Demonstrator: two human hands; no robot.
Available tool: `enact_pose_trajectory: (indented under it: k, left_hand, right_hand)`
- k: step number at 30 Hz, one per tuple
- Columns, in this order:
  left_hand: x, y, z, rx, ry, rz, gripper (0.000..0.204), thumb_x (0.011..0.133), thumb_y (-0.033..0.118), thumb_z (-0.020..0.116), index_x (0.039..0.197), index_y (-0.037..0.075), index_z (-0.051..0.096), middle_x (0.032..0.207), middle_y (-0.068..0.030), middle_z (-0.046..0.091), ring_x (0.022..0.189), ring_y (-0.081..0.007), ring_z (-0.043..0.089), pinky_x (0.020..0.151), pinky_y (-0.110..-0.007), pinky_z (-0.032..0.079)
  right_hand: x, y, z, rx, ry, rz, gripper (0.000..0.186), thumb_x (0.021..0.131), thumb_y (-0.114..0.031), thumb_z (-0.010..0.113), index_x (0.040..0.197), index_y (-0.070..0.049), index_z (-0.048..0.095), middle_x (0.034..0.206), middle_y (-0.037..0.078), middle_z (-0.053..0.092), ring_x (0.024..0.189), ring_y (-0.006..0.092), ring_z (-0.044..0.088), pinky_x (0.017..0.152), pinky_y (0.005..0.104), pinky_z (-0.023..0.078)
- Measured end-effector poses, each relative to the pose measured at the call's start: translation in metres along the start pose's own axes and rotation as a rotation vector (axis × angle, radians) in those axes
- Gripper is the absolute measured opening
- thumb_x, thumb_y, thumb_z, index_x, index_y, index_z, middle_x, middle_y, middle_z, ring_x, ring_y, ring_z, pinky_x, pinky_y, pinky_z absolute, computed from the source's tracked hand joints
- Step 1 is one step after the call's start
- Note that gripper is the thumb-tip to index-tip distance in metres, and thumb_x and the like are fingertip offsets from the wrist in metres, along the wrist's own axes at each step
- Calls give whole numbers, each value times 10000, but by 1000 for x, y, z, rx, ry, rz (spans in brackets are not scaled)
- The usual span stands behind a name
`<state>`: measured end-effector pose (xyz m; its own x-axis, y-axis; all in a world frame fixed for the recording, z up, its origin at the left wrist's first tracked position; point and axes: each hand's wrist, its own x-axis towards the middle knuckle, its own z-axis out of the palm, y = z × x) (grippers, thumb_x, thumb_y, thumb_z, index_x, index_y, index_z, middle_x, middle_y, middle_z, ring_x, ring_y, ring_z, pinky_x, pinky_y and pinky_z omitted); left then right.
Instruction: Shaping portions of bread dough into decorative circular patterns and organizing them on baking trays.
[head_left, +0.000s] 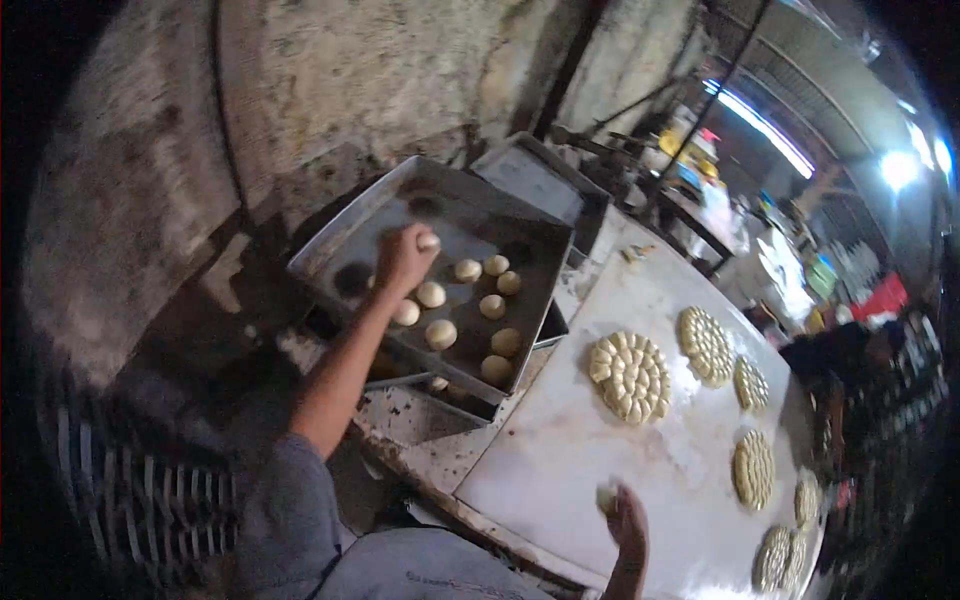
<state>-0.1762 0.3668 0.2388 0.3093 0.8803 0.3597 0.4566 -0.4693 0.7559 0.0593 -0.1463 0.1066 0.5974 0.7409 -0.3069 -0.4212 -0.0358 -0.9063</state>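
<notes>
My left hand (403, 262) is closed on a pale dough ball (428, 242) over a dark metal tray (470, 225). Several round dough balls (439, 335) rest in that tray to the right of the hand and below it. My right hand (625, 522), somewhat blurred, grips a small pale lump, apparently dough (607, 498), above the white work slab (535, 460). Farther up the slab lie several flat rounds of segmented, coiled dough (630, 375), some at its right edge.
A second metal tray (535, 175) lies behind the first, against a stained wall (350, 80). More trays sit stacked underneath. At the back right stands a cluttered bench (695, 220) with bags. A dark grille (155, 490) is at lower left.
</notes>
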Motion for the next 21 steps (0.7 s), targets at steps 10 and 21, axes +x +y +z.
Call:
enact_pose_trajectory:
  k: [10,21]
  left_hand:
    - [-90,62,-30,-1159,-1295,510,607,840,421,581,1247,-12,454,1209,-148,528,1080,-260,533,920,-358,422]
    - [-302,38,226,-386,-726,437,143,804,156,525,769,35,594,828,-140,596,827,-319,549,737,-426,442]
  right_hand:
    - [227,-185,314,-961,540,-1110,376,752,-235,651,1083,-82,561,933,150,613,817,343,606,684,385,493]
    - [126,43,-1,-1206,1055,-670,349,686,-154,708,990,-35,585,1073,200,539,1042,374,457,909,439,354]
